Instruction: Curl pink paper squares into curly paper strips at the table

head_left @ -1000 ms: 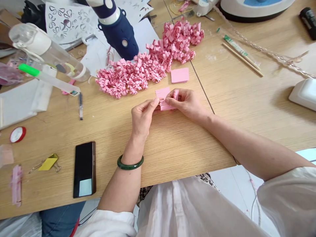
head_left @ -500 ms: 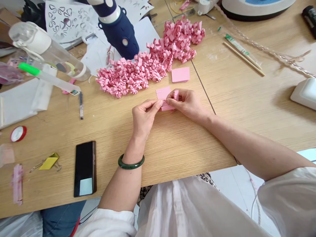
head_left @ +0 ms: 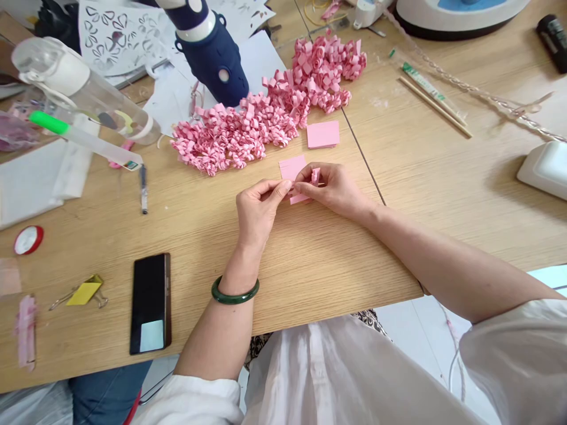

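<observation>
My left hand (head_left: 259, 206), with a green bangle on its wrist, pinches thumb against fingers at a pink paper strip (head_left: 300, 199). Close against it, my right hand (head_left: 330, 186) is closed on the same small pink paper, and a curled, fringed end (head_left: 315, 175) sticks up between its fingers. The fingertips almost meet and hide most of the strip. Just behind them a pink paper sheet (head_left: 292, 166) with cut lines lies flat on the table. Farther back rests a small stack of pink paper (head_left: 323, 134). A long heap of curled pink paper pieces (head_left: 248, 133) spreads beyond.
A dark blue bottle (head_left: 215, 62) and a clear bottle (head_left: 88, 88) stand at the back left. A phone (head_left: 150, 295), a binder clip (head_left: 86, 291) and a tape roll (head_left: 29, 239) lie at left. Wooden sticks (head_left: 436, 106) and a twisted cord (head_left: 469, 85) lie at right.
The fingers have shifted slightly at the pink strip, and its curled end sits a little lower. The whole view has moved very slightly; the other things stay in place.
</observation>
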